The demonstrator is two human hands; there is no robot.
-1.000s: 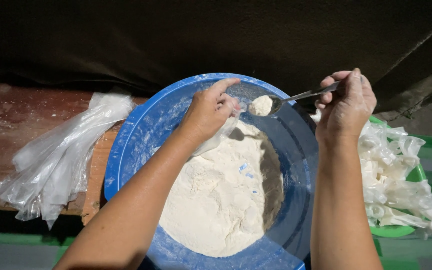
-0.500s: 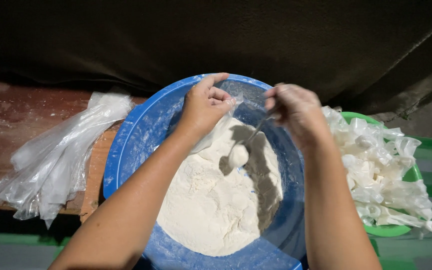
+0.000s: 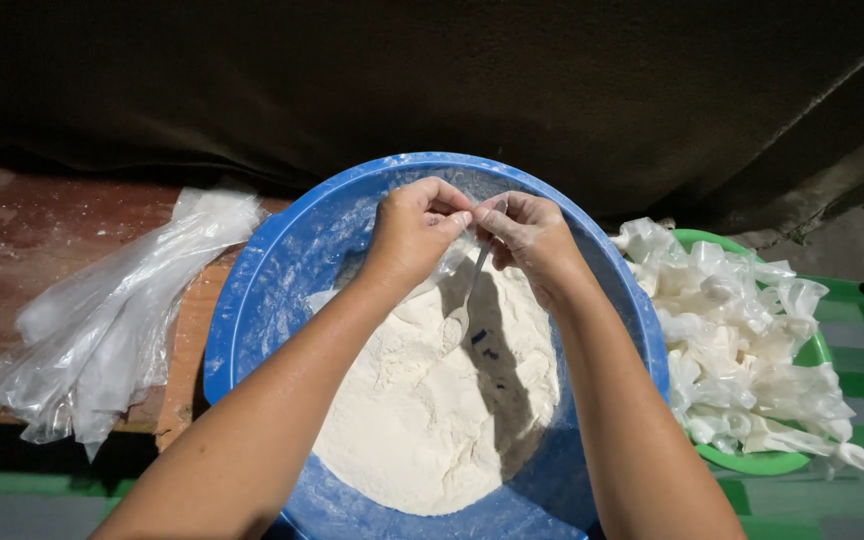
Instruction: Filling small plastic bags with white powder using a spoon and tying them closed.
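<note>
A round blue plastic basin (image 3: 252,330), its inner wall dusted white, sits in the middle of the view and holds a heaped mound of pale, powdery flour (image 3: 432,400). Both hands meet over the far side of the basin, just above the flour. The left hand (image 3: 414,232) has its fingers curled and pinches the top of a small clear plastic bag (image 3: 442,268), which hangs crumpled below the knuckles. The right hand (image 3: 530,235) is closed on the same bag edge, fingertips touching those of the left, and it also grips the handle of a thin metal spoon (image 3: 469,290). The spoon slants down from the hands, and its bowl rests on the flour.

Left of the basin, a loose sheaf of clear, limp, glossy plastic bags (image 3: 102,320) lies on a worn, reddish wooden counter (image 3: 22,230) that is flecked with white powder. The sheaf droops over the counter's near edge.

Right of the basin stands a green bowl (image 3: 752,462), heaped with small knotted packets (image 3: 742,350) of clear plastic, whitish and crinkled. The pile touches the basin's rim. A dark cloth hangs behind everything.
</note>
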